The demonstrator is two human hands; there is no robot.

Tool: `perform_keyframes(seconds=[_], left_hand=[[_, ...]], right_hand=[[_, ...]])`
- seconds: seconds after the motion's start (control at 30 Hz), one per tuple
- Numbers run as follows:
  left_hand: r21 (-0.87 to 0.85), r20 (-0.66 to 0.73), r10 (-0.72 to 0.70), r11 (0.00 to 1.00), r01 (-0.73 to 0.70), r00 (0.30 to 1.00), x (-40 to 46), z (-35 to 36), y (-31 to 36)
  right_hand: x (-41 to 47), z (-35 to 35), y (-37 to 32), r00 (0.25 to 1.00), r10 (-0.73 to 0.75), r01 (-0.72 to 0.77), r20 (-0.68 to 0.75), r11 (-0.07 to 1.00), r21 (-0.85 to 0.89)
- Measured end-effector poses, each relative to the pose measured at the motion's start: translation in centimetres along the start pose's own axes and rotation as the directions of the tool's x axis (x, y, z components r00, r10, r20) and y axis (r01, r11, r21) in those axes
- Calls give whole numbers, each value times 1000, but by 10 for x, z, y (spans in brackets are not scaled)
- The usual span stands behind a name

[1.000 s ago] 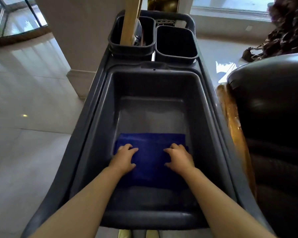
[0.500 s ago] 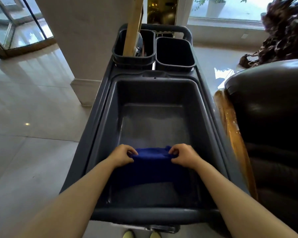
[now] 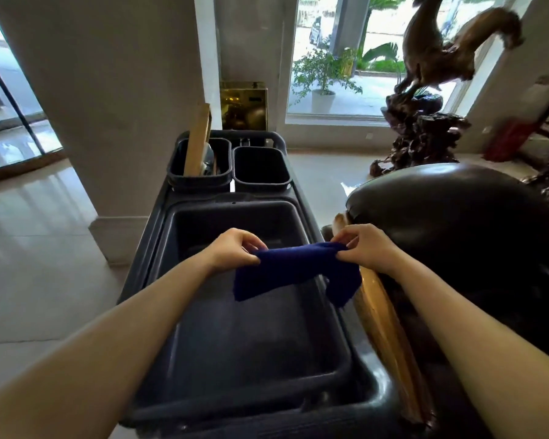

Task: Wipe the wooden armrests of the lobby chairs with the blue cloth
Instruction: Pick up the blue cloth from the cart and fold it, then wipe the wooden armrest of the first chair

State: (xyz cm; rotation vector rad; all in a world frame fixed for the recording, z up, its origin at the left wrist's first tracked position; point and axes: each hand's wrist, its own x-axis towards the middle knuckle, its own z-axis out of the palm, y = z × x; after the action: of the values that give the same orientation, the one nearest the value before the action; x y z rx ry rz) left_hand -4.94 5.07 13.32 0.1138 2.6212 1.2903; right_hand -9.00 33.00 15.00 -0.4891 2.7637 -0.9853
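Note:
The blue cloth (image 3: 293, 272) hangs folded in the air above the grey cart tub (image 3: 244, 343). My left hand (image 3: 235, 250) pinches its left top corner and my right hand (image 3: 366, 248) pinches its right top corner. The cloth's right end droops over the glossy wooden armrest (image 3: 384, 337) of a dark leather lobby chair (image 3: 457, 236) standing right of the cart. The front part of the armrest is partly hidden behind my right forearm.
Two small dark bins (image 3: 229, 166) sit at the cart's far end, the left one holding a wooden stick (image 3: 197, 141). A white pillar (image 3: 114, 106) stands left of the cart. A carved horse sculpture (image 3: 438, 90) stands by the window behind the chair.
Both hands gripped the cloth lying in the tub, lifted it out and carried it up and right toward the chair. My view has tilted upward.

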Motion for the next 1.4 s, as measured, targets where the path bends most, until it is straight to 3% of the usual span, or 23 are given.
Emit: perform_keyframes(seconds=[0.3,0.6,1.0,1.23,1.4], left_hand=[[123,26,73,990,-76,997,39,112,117],[72,54,-77,995,73,996,78,272,154],[169,174,-229,965,200,958,159,364,91],[113,303,-321,947,301,897,252,377,24],[65,312,-336,941,333,889,319,388,-24]], right_hand=[[-76,-109,99,998,17,-20,-65,999,-43],[-113,-153,251,992,125,-125,18,992,14],[-70,-74,390,949,234,-255,209,964,80],[17,-32,457,908,267,-312,324,945,96],[87,0,510,894,285,-344,345,931,124]])
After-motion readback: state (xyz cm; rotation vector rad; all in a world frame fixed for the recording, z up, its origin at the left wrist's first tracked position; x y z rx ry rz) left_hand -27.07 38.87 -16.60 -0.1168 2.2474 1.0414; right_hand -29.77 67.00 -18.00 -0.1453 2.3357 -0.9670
